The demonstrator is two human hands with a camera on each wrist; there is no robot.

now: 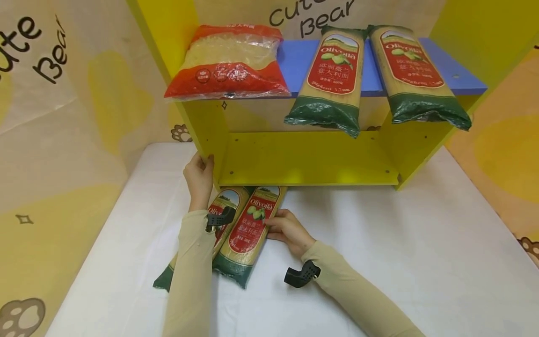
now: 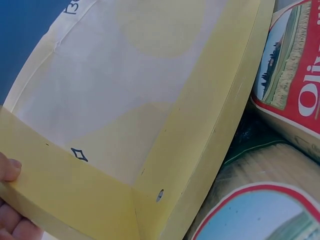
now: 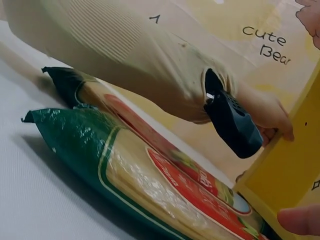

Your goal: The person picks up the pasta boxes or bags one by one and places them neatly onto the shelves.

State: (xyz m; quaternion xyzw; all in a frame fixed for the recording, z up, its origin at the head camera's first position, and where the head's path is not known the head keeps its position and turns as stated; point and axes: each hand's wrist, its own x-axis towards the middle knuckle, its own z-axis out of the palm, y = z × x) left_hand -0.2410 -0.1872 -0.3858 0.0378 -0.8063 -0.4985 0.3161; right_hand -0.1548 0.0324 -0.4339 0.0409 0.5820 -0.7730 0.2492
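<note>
- Surface: a white counter (image 1: 421, 243) carries a yellow shelf unit (image 1: 307, 159) with a blue upper shelf (image 1: 296, 58); behind and beside it hangs a cream-and-yellow backdrop (image 1: 63, 117) printed with paw marks.
- Writing on the backdrop: "cute Bear" in dark script, seen left and above the unit.
- On the blue shelf: a red-and-clear noodle bag (image 1: 227, 61), its print too small to read, and two green-ended spaghetti packs (image 1: 334, 75) (image 1: 414, 70), overhanging the shelf edge, labelled "Olivoilà" with Chinese characters.
- On the counter: two more spaghetti packs lie side by side, tops tucked under the unit's base; the nearer pack (image 1: 252, 229) bears the same "Olivoilà" olive label, the farther pack (image 1: 225, 206) is partly hidden by a sleeve.
- Left hand (image 1: 199, 178): grip holding the front edge of the unit's left side panel.
- Right hand (image 1: 288, 229): fingers rest against the nearer pack's right edge; apparently not curled round it.
</note>
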